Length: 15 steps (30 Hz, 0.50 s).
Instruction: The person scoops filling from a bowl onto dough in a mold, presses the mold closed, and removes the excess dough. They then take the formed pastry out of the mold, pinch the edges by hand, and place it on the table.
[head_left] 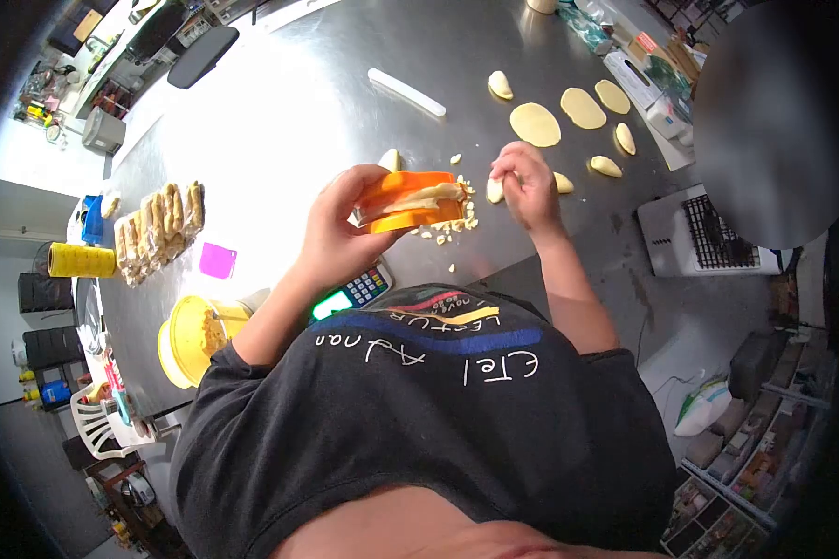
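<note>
My left hand (331, 228) is wrapped round an orange dough press (396, 222), which stands partly folded with pale dough (424, 199) between its halves. Small dough crumbs (443, 233) lie beside and under it. To the right, my right hand (529, 186) is closed, fingertips curled together; whatever they may hold is hidden. A filled dough piece (495, 190) shows just beside those fingers, and another (563, 183) lies right of the hand. Flat dough rounds (535, 125) and several folded pieces (606, 167) rest on the metal table (326, 65) beyond.
A white rolling stick (406, 92) lies farther back. At left are bagged finger-shaped pieces (161, 233), a magenta card (217, 261), a yellow tape roll (82, 261) and a yellow tub (182, 340). A keypad device (354, 293) sits by the shirt. Boxes (639, 84) line the right edge.
</note>
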Each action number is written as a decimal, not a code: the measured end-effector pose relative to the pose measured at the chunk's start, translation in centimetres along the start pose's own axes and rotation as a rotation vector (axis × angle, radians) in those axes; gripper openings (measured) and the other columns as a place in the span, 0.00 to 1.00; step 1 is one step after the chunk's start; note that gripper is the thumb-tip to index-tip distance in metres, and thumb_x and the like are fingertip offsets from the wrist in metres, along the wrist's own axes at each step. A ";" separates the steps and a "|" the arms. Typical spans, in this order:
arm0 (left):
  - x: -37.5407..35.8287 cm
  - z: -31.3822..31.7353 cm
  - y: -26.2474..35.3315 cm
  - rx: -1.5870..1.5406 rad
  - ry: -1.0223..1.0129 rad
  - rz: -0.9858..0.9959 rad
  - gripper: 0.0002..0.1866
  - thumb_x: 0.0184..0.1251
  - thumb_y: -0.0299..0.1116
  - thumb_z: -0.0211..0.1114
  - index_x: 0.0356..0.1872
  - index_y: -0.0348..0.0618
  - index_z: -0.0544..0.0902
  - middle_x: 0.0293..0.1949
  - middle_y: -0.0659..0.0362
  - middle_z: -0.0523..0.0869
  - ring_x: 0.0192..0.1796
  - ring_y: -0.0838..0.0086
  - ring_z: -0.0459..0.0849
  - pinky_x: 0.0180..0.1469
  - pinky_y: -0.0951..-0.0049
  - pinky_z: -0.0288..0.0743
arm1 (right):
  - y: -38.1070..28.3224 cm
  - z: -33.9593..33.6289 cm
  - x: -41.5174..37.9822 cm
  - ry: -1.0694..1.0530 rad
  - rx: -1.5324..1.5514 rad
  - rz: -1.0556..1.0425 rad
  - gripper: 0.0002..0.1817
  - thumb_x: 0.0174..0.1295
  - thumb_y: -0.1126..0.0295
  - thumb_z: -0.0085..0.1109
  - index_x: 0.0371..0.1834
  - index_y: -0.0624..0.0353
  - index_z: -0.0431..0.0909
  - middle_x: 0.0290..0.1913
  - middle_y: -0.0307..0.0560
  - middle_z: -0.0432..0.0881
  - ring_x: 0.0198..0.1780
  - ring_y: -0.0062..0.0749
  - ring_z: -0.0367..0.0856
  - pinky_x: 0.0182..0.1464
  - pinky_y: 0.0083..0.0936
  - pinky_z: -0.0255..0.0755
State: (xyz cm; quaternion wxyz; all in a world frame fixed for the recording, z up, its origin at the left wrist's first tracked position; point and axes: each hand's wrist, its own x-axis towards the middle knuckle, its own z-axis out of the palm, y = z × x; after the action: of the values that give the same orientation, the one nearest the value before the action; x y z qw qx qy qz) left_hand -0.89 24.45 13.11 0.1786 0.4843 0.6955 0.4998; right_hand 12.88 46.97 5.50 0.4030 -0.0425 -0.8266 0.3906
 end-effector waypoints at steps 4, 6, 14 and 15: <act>0.5 -0.4 -1.5 0.111 0.036 0.105 0.24 0.45 0.25 0.75 0.45 0.36 0.75 0.41 0.56 0.80 0.45 0.72 0.80 0.50 0.73 0.72 | 0.9 1.6 0.1 0.070 -0.182 0.271 0.08 0.47 0.83 0.55 0.28 0.57 0.78 0.33 0.42 0.78 0.37 0.35 0.79 0.39 0.28 0.73; 0.8 -0.5 -1.6 0.154 0.028 0.148 0.24 0.45 0.25 0.74 0.45 0.36 0.75 0.40 0.54 0.80 0.44 0.70 0.80 0.49 0.72 0.74 | 0.0 2.3 0.8 0.087 -0.250 0.205 0.10 0.46 0.83 0.56 0.31 0.57 0.79 0.35 0.43 0.79 0.39 0.35 0.79 0.41 0.29 0.73; 1.5 -0.4 -2.8 0.206 0.012 0.128 0.23 0.44 0.24 0.73 0.45 0.35 0.75 0.39 0.53 0.80 0.43 0.70 0.81 0.45 0.72 0.75 | -5.8 4.9 1.6 0.002 -0.184 -0.085 0.12 0.44 0.82 0.56 0.32 0.56 0.79 0.36 0.44 0.79 0.42 0.37 0.77 0.48 0.32 0.71; 1.4 -0.3 -2.9 0.204 0.012 0.127 0.23 0.44 0.24 0.73 0.45 0.35 0.75 0.39 0.53 0.80 0.43 0.70 0.81 0.45 0.72 0.75 | -5.6 5.0 1.6 -0.024 -0.173 -0.055 0.10 0.44 0.82 0.56 0.30 0.57 0.78 0.36 0.44 0.79 0.43 0.39 0.77 0.47 0.33 0.71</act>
State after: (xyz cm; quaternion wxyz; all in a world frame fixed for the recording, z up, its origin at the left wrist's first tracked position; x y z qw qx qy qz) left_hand -3.22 25.38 11.09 0.0922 0.5400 0.7116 0.4398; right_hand 9.67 40.65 8.50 0.3985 -0.0497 -0.8628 0.3072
